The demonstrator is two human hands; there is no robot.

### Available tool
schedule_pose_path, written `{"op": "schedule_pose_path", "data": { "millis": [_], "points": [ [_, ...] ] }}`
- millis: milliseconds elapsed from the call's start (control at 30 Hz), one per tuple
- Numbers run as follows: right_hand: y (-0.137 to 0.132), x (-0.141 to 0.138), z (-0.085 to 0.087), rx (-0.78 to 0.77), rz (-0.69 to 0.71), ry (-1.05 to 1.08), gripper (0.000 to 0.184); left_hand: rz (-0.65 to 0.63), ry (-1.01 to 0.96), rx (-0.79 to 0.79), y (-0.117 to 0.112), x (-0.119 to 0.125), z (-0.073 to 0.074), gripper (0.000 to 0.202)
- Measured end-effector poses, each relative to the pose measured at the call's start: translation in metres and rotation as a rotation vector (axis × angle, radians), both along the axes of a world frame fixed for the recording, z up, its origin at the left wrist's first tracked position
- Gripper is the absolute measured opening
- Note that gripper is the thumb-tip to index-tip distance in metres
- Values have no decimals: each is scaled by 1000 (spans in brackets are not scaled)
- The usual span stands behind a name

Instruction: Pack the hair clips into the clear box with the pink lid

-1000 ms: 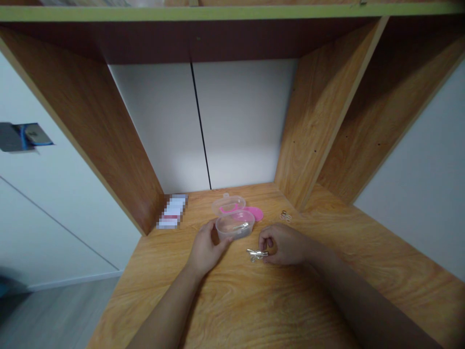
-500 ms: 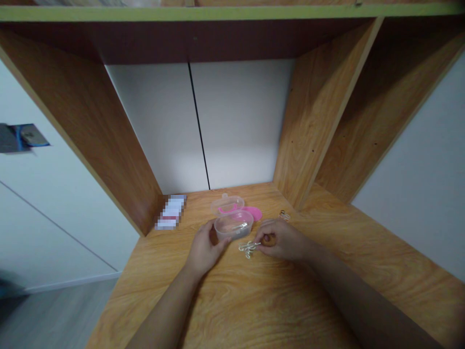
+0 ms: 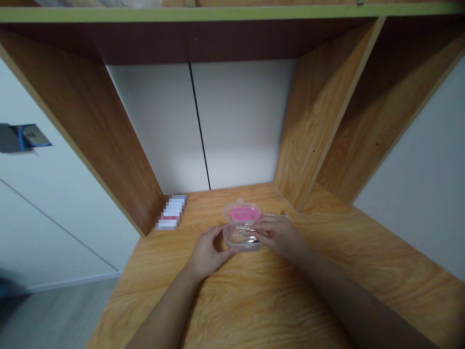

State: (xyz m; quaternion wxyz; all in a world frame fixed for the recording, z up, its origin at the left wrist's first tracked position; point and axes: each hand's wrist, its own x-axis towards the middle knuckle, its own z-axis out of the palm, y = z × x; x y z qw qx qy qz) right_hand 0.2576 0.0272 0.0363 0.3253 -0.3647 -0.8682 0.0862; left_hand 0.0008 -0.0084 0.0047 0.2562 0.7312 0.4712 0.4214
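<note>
A small clear plastic box [image 3: 240, 241] with its hinged lid [image 3: 242, 212] open stands on the wooden desk [image 3: 254, 300]. A pink piece shows through the lid. My left hand [image 3: 209, 252] curls round the box's left side and holds it. My right hand [image 3: 278, 235] pinches a bunch of silvery metal clips [image 3: 245, 231] and holds them inside the box's mouth.
A small pile of clips [image 3: 285, 214] lies behind my right hand, near the wooden divider [image 3: 308, 131]. A white and pink packet [image 3: 171, 212] rests at the back left by the side panel [image 3: 90, 126]. A shelf [image 3: 232, 12] runs overhead.
My right hand lifted the clips off the desk and carried them left into the box. The box slid right and toward me under my left hand, now hiding the pink piece behind its lid.
</note>
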Motion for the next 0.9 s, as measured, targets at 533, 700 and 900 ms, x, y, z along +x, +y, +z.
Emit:
{"op": "schedule_pose_path", "data": {
  "millis": [533, 700, 900],
  "points": [
    [-7, -1, 8, -208, -156, -49, 18, -16, 15, 4, 1, 0, -1, 56],
    [-7, -1, 9, -246, -120, -25, 14, -13, 22, 9, 1, 0, -3, 56],
    [-5, 0, 6, -326, -112, -34, 19, -5, 44, 3, 0, -1, 0, 57]
  ]
}}
